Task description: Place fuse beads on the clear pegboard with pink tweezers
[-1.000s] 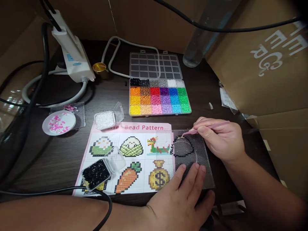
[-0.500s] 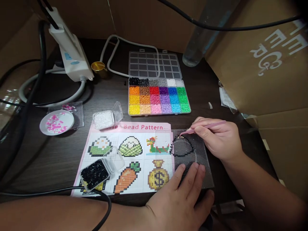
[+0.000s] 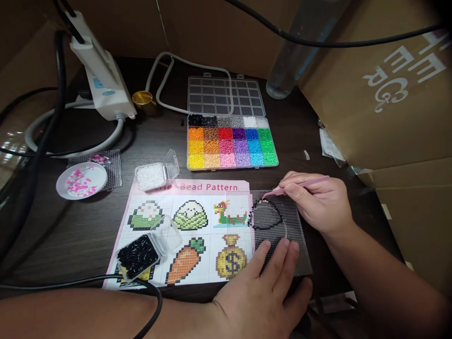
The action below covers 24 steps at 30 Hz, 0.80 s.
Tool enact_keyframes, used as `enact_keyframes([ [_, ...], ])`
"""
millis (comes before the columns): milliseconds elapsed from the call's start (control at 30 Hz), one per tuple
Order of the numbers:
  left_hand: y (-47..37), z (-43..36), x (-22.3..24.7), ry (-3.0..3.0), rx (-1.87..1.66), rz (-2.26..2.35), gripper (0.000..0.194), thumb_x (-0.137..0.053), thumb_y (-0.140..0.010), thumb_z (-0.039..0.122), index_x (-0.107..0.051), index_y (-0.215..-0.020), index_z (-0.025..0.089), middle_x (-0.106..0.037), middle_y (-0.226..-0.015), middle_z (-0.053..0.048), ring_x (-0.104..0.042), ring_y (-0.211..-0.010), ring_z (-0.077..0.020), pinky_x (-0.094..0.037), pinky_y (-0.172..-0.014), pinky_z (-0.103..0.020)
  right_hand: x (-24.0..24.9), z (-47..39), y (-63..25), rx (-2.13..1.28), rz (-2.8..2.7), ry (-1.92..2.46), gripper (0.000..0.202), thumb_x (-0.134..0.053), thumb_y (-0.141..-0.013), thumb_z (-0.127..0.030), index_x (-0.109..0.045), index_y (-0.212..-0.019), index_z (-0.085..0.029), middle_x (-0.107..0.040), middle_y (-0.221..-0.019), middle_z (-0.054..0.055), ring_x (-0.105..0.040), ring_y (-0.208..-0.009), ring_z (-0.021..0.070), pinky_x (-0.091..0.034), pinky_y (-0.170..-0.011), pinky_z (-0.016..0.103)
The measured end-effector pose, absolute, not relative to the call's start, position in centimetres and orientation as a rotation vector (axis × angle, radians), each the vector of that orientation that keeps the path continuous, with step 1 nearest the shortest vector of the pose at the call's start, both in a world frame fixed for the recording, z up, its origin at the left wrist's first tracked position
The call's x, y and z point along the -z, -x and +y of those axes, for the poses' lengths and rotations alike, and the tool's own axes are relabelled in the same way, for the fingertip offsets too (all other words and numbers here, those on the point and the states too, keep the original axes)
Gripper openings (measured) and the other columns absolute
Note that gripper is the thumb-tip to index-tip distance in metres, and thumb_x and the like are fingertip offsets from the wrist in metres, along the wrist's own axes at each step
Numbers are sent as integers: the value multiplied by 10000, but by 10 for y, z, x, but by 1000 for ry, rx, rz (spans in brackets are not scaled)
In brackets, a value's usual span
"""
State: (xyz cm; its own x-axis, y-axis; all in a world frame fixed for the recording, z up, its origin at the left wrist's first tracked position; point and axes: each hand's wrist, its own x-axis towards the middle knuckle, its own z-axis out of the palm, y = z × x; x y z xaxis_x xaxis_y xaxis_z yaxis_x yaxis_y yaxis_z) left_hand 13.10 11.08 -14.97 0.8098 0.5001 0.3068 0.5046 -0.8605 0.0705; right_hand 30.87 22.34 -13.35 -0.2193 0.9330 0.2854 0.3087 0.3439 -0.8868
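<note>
Clear plastic board (image 3: 294,230), overlapping the sheet's (image 3: 208,236) right edge, bears one black bead ring (image 3: 266,229). Tweezers (image 3: 312,182), clamped in the right hand (image 3: 319,202), have barely moved, so work stays at its top. Left hand (image 3: 263,287): fingers apart on the board. Beyond: two small boxes (image 3: 152,188), one bead case (image 3: 233,168).

Brown walls (image 3: 212,33) close me in behind the tabletop (image 3: 158,141) and at both sides, the right-hand cardboard panel (image 3: 353,89) bearing white lettering (image 3: 399,59). My tabletop is dark, wood-grained, its left side shadowed. Below its near edge, possibly floor shows, too dim to tell.
</note>
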Motion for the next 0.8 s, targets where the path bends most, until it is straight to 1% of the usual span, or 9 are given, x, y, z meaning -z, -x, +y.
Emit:
enact_keyframes([
  [233, -131, 110, 150, 3004, 479, -830, 411, -404, -958, 411, -618, -1303, 352, -579, -1406, -101, -520, -1322, -297, -195, -1093, -478, 135, 223, -308, -900, -1694, 1123, 185, -660, -894, -290, -802, -783, -245, -761, -742, 34, -691, -701, 178, -581, -651, 323],
  [467, -130, 109, 150, 3009, 476, -823, 418, -392, -962, 410, -611, -1312, 349, -572, -1413, -107, -516, -1321, -294, -176, -1093, -482, 138, 224, -310, -909, -1626, 1093, 160, -673, -886, -253, -803, -792, -254, -758, -747, 27, -707, -747, 185, -587, -685, 329],
  [633, -130, 108, 149, 3019, 436, -833, 419, -392, -965, 400, -607, -1319, 345, -551, -1431, -125, -482, -1350, -307, -164, -1102, -492, 139, 229, -310, -956, -1472, 1145, 170, -694, -867, -343, -779, -787, -219, -745, -750, 48, -725, -743, 213, -604, -699, 367],
  [700, -131, 107, 149, 3027, 412, -835, 426, -383, -967, 390, -597, -1332, 341, -531, -1449, -133, -469, -1362, -311, -166, -1105, -492, 138, 232, -309, -967, -1335, 1131, 150, -722, -841, -356, -767, -803, -219, -733, -758, 42, -713, -722, 197, -600, -708, 363],
  [800, -131, 104, 148, 3028, 373, -846, 439, -378, -967, 380, -574, -1357, 337, -494, -1481, -141, -441, -1388, -314, -178, -1110, -492, 132, 235, -309, -1023, -1140, 1063, 133, -763, -802, -349, -761, -807, -216, -710, -807, 34, -659, -682, 149, -576, -686, 335],
])
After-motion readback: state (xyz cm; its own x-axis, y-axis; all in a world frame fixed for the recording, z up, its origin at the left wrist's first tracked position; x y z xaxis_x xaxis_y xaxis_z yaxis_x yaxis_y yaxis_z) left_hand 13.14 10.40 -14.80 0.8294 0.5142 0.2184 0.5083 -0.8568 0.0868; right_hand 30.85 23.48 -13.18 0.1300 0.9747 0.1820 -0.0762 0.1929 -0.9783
